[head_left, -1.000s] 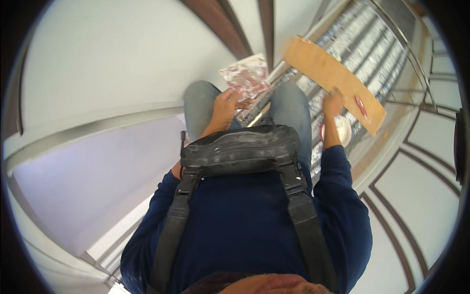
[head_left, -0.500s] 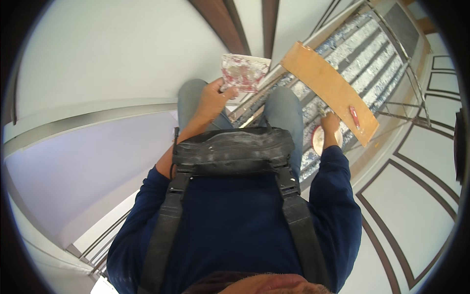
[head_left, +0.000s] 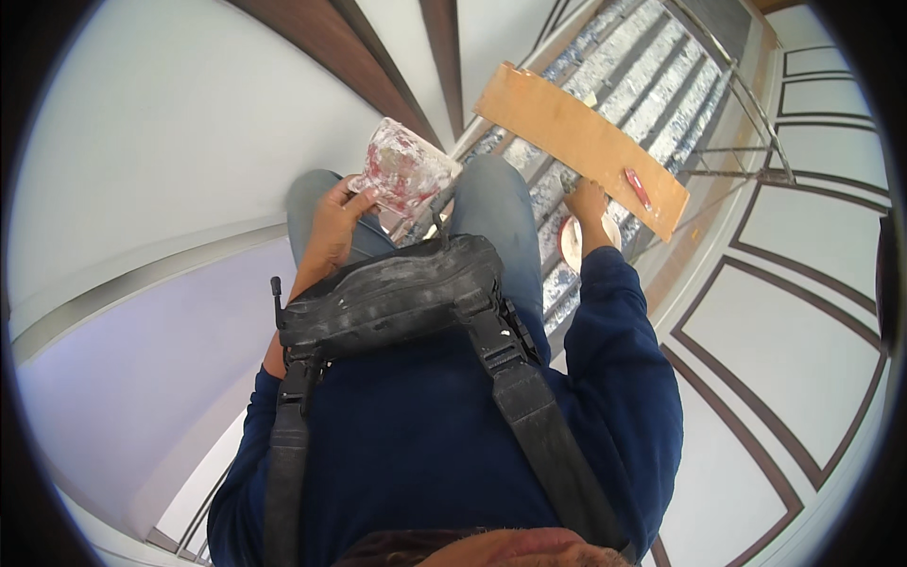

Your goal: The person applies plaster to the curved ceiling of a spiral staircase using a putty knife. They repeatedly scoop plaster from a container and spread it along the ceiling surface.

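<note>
My left hand grips one corner of a flat, squarish board smeared with white putty and red stains. It is held tilted above my knees. Off to the right, my right hand is closed over a round white tub with a red rim. A small greyish end shows beyond its fingers, too small to identify. Just beyond that hand, a red-handled cutter lies on a curved-looking strip of tan plywood.
The plywood rests across a slatted scaffold platform crusted with white and blue spatter. Metal scaffold bars rise along its far right. A white wall with brown stripes stands to the left, and panelled white walls to the right.
The whole view has shifted, so the scene sits further left. The board in my left hand has turned and tilted. My right hand stays over the tub.
</note>
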A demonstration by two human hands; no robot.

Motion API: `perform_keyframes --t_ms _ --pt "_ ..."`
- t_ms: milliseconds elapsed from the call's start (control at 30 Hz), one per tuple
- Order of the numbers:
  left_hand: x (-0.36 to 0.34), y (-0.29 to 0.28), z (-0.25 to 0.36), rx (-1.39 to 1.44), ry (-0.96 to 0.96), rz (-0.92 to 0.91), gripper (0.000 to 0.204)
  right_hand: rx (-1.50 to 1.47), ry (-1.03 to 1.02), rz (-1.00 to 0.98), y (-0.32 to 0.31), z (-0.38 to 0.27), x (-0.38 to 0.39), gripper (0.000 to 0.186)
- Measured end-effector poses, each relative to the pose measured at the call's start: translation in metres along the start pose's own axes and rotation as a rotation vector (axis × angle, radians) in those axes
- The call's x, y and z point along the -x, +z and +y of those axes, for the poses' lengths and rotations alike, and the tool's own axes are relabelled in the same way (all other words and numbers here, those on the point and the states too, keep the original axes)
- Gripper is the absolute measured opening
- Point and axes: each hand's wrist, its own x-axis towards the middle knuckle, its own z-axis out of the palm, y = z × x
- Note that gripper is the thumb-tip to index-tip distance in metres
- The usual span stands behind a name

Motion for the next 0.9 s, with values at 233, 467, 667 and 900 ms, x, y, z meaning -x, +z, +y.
perform_keyframes --t_ms 233,467,667,900 --pt "-0.001 0.023 0.007 0.15 -0.057 0.004 0.028 -0.336 0.184 0.17 -0.09 0.044 0.015 0.052" --pt "-0.014 0.041 0.015 0.2 -0.057 -0.025 0.027 -1.298 0.41 0.356 -0.168 0.086 0.068 0.039" --pt "-0.026 0.063 0.025 0.309 -0.078 -0.155 0.03 -2.348 -0.069 0.031 -0.188 0.055 0.074 0.019" --pt "-0.008 0.072 0.085 0.446 -0.065 -0.305 0.036 -2.608 -0.745 -0.357 -0.264 -0.101 0.088 0.04"
